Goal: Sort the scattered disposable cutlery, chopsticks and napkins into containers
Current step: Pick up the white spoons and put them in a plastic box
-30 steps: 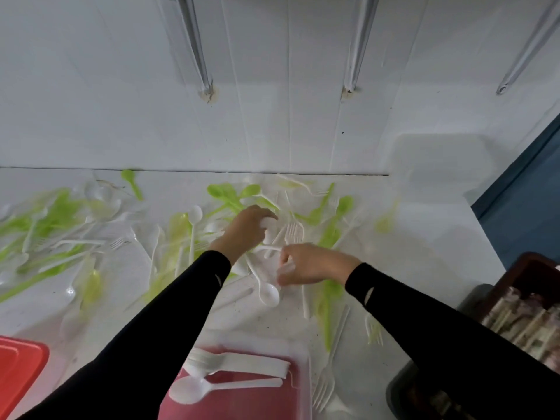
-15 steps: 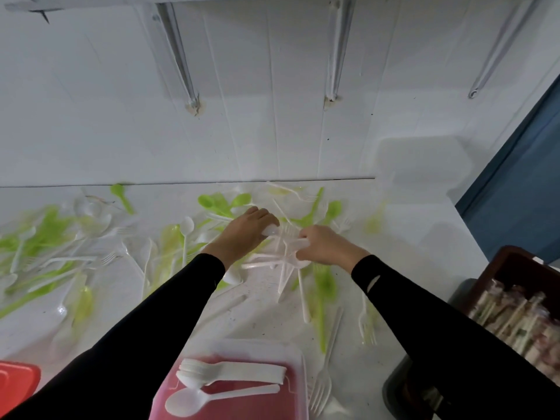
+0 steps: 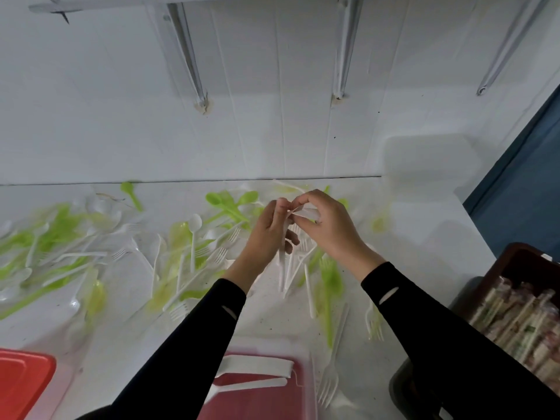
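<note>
Both hands are raised together above the middle of the white counter [image 3: 424, 256]. My left hand [image 3: 266, 237] grips a bunch of white plastic spoons [image 3: 286, 265] whose handles hang down below it. My right hand [image 3: 327, 228] pinches the top ends of the same bunch. Green and white plastic forks and spoons [image 3: 194, 237] lie scattered over the counter, mostly to the left and under my hands. A clear container with a red bottom [image 3: 303, 398] sits at the near edge and holds white spoons [image 3: 251, 374].
A red lid or container [image 3: 24, 383] shows at the lower left. At the right a dark brown bin [image 3: 515, 268] holds wrapped chopstick packets [image 3: 521, 316]. White forks [image 3: 330, 380] lie right of the near container. A white wall with shelf brackets rises behind the counter.
Both hands have lifted off the counter with the white spoons they gathered and come together higher up. The camera has tilted slightly upward.
</note>
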Available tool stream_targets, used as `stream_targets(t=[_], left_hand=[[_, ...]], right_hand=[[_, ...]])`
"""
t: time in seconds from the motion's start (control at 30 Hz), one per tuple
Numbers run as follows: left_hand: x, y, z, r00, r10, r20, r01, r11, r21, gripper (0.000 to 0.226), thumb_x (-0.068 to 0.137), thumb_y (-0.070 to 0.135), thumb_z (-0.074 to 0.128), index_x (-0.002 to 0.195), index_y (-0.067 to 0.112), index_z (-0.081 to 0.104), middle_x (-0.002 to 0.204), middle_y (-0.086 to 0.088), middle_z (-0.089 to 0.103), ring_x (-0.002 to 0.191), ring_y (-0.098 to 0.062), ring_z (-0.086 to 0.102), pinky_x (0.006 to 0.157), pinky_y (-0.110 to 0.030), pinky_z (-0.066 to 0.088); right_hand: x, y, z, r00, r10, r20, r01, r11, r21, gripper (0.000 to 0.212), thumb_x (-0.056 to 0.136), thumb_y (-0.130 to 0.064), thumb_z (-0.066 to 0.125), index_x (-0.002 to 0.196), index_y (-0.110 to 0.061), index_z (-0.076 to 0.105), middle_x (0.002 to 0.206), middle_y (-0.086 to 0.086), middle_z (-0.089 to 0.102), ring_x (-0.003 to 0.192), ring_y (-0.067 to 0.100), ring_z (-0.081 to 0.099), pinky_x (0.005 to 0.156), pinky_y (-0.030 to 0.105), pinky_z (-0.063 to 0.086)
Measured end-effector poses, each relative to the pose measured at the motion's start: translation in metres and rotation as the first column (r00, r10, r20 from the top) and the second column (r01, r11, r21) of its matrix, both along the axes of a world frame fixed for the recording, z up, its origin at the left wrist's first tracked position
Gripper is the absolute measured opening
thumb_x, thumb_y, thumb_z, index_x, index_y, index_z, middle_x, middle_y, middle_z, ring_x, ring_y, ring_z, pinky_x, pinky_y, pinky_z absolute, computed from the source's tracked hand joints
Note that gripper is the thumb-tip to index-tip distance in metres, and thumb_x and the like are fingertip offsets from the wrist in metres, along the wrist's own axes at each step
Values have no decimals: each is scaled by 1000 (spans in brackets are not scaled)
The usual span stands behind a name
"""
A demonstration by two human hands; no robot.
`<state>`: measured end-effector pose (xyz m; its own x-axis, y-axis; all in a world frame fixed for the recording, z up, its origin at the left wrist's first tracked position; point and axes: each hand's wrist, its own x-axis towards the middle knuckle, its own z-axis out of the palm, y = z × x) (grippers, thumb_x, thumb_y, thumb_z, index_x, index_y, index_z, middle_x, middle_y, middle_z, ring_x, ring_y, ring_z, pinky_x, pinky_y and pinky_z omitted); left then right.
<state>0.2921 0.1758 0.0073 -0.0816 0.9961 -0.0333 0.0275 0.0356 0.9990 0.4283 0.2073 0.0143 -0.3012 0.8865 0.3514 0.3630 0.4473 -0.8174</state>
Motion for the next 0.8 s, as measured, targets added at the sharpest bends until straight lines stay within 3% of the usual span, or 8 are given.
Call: stream_targets(t=[0.07, 0.13, 0.27, 0.33, 0.43, 0.53, 0.63, 0.8], left_hand=[[1, -1, -2, 996, -42, 75, 44, 999, -23, 59, 91, 61, 41, 115, 10, 56, 81, 1, 54, 49, -14, 45, 46, -23, 35], [-1, -1, -3, 984, -48, 170, 50, 999, -8, 51, 92, 57, 51, 112, 10, 55, 70, 2, 44, 49, -13, 33, 45, -23, 26], [-10, 4, -2, 970, 42, 238, -34, 999, -36, 48, 88, 56, 55, 114, 16, 61, 77, 0, 43, 52, -12, 26, 45, -22, 23], [-13, 8, -6, 970, 101, 223, -87, 994, -72, 38, 95, 49, 53, 106, 15, 63, 75, 1, 40, 50, -11, 29, 44, -21, 26], [-11, 8, -10, 960, 128, 248, -88, 982, -168, 38, 100, 46, 47, 104, 10, 60, 80, -3, 46, 53, -10, 41, 46, -21, 35], [-7, 7, -13, 976, 33, 214, 4, 985, -171, 64, 92, 58, 50, 117, 0, 58, 85, -4, 55, 57, -9, 44, 50, -20, 37], [-5, 5, -14, 984, -48, 174, 66, 993, -99, 81, 82, 67, 57, 119, -5, 53, 78, -9, 55, 56, -11, 45, 50, -19, 37], [-8, 6, -18, 998, 20, 68, -11, 992, -126, 27, 94, 36, 62, 94, 10, 56, 64, 4, 58, 55, -6, 53, 53, -20, 41]], right_hand=[[-1, -1, -1, 999, -23, -46, 22, 999, -32, 23, 84, -16, 73, 100, -29, 64, 98, -8, 62, 93, 0, 62, 82, 30, 52], [-3, -4, 5, 987, -65, -147, 21, 959, -281, 39, 85, -14, 71, 118, -27, 53, 96, -2, 56, 71, -3, 57, 66, 17, 47], [-8, -3, 14, 928, -212, -307, -83, 684, -725, 27, 88, -7, 51, 107, -18, 36, 87, 4, 44, 44, 10, 33, 40, 22, 27], [-9, -3, 16, 902, -253, -350, -121, 630, -767, 10, 91, -4, 41, 95, -14, 39, 86, 4, 39, 48, 12, 33, 42, 23, 26], [-12, -8, 14, 891, -246, -381, -141, 648, -749, 8, 95, -3, 45, 93, -9, 50, 83, 6, 55, 56, 15, 55, 48, 26, 46], [-10, -7, 8, 879, -203, -432, -214, 641, -737, 10, 94, -5, 57, 101, -8, 62, 85, 3, 68, 72, 15, 65, 69, 26, 54], [-9, -7, 2, 881, -174, -441, -247, 624, -741, 24, 90, -4, 63, 114, -7, 65, 84, 5, 69, 73, 18, 65, 70, 27, 50], [-15, -9, -3, 858, -252, -447, -184, 662, -727, 28, 84, 11, 60, 106, -7, 59, 91, 12, 68, 73, 22, 68, 71, 28, 55]])
